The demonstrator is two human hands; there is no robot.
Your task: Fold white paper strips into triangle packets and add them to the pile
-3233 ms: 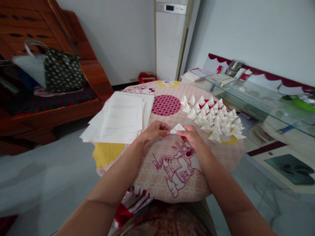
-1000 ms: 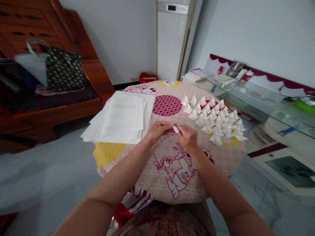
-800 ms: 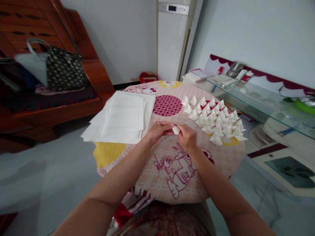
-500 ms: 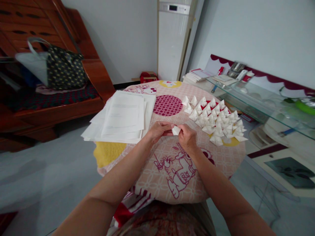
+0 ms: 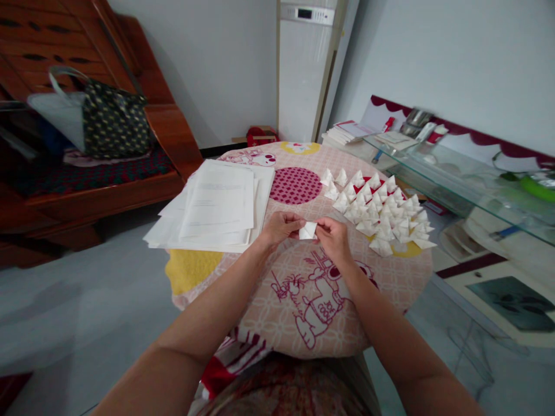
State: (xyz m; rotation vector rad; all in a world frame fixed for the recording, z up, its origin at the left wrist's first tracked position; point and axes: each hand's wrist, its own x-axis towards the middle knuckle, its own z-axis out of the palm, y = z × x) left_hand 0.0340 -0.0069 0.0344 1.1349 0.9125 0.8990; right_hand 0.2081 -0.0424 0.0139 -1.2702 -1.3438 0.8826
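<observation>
Between my two hands is a small piece of folded white paper (image 5: 307, 231), held just above the cloth-covered round table (image 5: 260, 312). My left hand (image 5: 280, 229) pinches its left edge, thumb on top. On the opposite side my right hand (image 5: 335, 236) grips the right edge between thumb and fingers. Several pointed folded-paper pieces (image 5: 381, 211) stand in rows to the right of my right hand. A stack of white paper sheets (image 5: 219, 199) lies beyond and left of my left hand.
Along the right side runs a glass shelf (image 5: 468, 179) with cups and papers on it. A wooden bench (image 5: 169, 138) at the left carries a dark patterned bag (image 5: 115, 118). Behind the table stands a tall white appliance (image 5: 303, 75).
The folded paper has turned and now shows a flatter, squarer face. My right hand has shifted slightly, its fingers now at the paper's right edge.
</observation>
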